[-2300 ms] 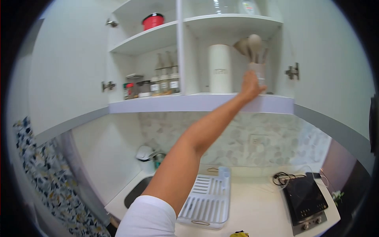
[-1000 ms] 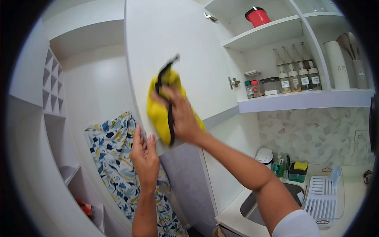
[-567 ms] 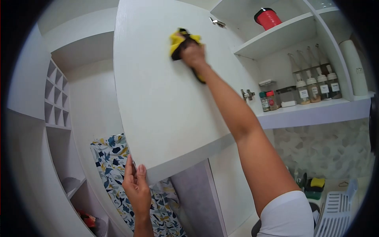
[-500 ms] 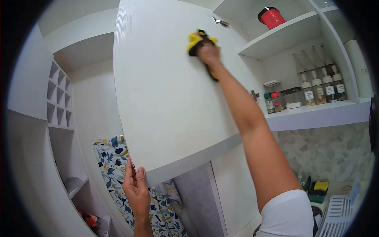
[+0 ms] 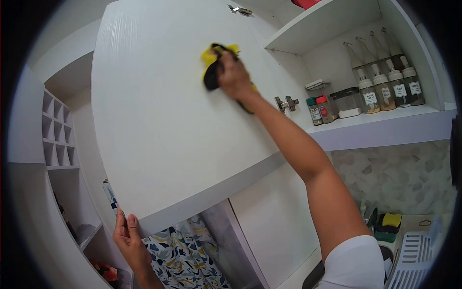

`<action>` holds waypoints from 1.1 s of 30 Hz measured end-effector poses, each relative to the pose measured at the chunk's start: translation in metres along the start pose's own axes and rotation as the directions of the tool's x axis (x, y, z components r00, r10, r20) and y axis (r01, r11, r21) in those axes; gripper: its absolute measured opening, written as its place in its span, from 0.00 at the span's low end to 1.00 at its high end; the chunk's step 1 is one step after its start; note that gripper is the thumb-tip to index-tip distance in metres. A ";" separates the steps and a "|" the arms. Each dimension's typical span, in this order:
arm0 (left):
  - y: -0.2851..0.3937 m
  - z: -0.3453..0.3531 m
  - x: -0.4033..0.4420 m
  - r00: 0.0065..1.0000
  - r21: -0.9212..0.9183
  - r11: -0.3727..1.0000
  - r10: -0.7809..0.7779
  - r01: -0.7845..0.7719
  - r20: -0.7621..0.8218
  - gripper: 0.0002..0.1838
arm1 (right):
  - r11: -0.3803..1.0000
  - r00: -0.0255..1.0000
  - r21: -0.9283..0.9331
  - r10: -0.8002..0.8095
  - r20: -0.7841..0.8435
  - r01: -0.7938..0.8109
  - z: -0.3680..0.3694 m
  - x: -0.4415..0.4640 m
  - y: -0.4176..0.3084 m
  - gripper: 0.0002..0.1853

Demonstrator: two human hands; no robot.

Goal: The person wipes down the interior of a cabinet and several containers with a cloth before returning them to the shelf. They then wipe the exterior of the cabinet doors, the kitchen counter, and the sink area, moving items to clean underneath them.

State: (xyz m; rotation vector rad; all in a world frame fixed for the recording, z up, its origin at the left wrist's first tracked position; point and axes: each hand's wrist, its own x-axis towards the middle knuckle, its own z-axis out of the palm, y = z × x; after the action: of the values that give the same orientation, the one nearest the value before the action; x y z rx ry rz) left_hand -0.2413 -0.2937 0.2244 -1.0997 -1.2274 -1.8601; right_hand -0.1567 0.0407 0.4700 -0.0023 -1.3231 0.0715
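Right hand (image 5: 234,79) bunched around a yellow-and-black cloth (image 5: 208,58), a person presses it against the inner face of an open cabinet door (image 5: 168,125), at a height between the upper hinge (image 5: 239,10) and the lower hinge (image 5: 287,103), nearer the hinged edge than the free one. At the door's lower free corner, the left hand (image 5: 131,244) grips it, thumb in front, fingers reaching behind the edge. Motion blur softens the cloth, so how tightly it is held is hard to judge. Should the left hand slip, the door could swing under the push; a loose fold could snag on the lower hinge, and a wide elbow (image 5: 315,171) could topple the spice jars (image 5: 325,111) near the left front corner of the shelf (image 5: 385,137). Compared with half a second ago, the cloth sits lower, farther from the upper hinge; the left hand holds the same corner.
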 end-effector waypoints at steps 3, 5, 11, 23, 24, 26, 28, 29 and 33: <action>-0.004 -0.002 -0.001 0.999 0.020 1.000 0.021 -0.021 -0.031 0.26 | 0.992 0.982 -0.124 -0.039 -0.187 0.016 -0.001 0.040 0.080 0.26; -0.001 -0.003 0.000 1.000 0.020 1.000 0.017 -0.017 -0.012 0.26 | 0.967 1.000 -0.253 -0.001 0.029 0.008 -0.028 0.032 0.076 0.28; -0.012 -0.008 0.006 1.000 -0.027 0.999 -0.026 0.026 0.005 0.27 | 0.980 0.981 -0.045 -0.194 0.023 0.195 -0.028 -0.085 0.062 0.37; -0.011 -0.005 0.003 0.998 -0.085 0.995 -0.060 0.059 -0.011 0.27 | 0.960 0.978 -0.192 -0.190 0.088 0.204 0.000 0.077 0.029 0.23; -0.011 -0.006 0.003 0.999 -0.079 0.996 -0.049 0.049 0.009 0.27 | 0.959 0.966 0.131 -0.257 0.035 0.250 0.019 0.080 0.013 0.25; -0.011 -0.006 0.004 0.999 -0.071 0.996 -0.045 0.047 0.029 0.26 | 0.800 0.838 -0.284 -0.545 0.024 0.529 0.065 0.095 -0.016 0.24; -0.011 -0.008 0.005 0.998 -0.085 0.995 -0.054 0.056 0.031 0.26 | 0.820 0.852 -0.238 -0.514 0.095 0.521 0.068 0.065 -0.084 0.26; -0.013 -0.008 0.005 0.997 -0.104 0.993 -0.059 0.063 0.040 0.26 | 0.803 0.814 -0.138 -0.575 0.081 0.580 0.072 0.049 -0.105 0.26; -0.017 -0.007 0.007 0.996 -0.217 0.972 -0.092 0.093 0.013 0.26 | 0.662 0.668 0.154 -0.744 0.014 0.734 0.051 -0.063 -0.157 0.20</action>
State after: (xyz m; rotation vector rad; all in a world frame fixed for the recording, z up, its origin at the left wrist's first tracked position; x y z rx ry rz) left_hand -0.2604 -0.2943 0.2225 -1.1782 -1.1124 -2.1042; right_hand -0.2135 -0.1210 0.4285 0.6722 -1.3041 -0.5511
